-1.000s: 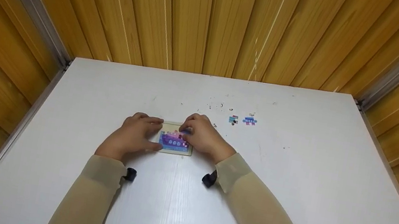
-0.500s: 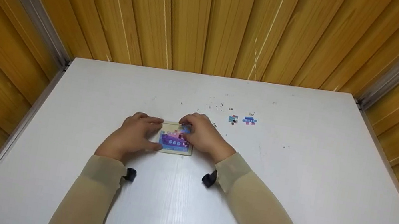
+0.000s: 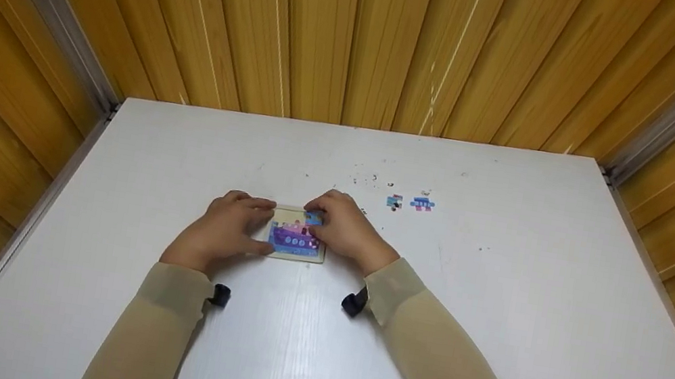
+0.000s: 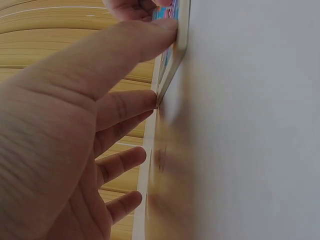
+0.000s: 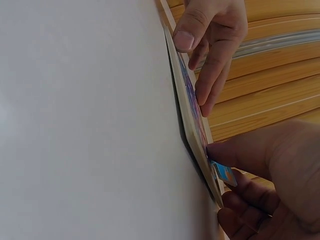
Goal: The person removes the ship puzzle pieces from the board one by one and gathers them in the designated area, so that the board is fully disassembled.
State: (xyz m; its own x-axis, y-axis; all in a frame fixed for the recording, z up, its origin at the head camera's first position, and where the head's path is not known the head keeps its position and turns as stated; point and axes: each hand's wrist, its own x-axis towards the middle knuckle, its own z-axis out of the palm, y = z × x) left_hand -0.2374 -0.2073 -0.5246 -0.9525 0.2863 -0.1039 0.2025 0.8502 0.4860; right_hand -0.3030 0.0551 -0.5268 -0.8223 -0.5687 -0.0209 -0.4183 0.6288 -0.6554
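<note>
Blue piece (image 5: 223, 171), seemingly pinched by right hand (image 3: 344, 228).

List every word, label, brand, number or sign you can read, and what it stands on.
None readable.
Puzzle board and two loose pieces: printed colours, any lettering too small to read.
Held piece: partly hidden, nothing legible.
Dark specks on the table: too small to tell.

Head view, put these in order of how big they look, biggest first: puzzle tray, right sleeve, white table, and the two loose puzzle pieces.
1. White table
2. Right sleeve
3. Puzzle tray, partly covered
4. Left loose piece and right loose piece: too alike to rank
</note>
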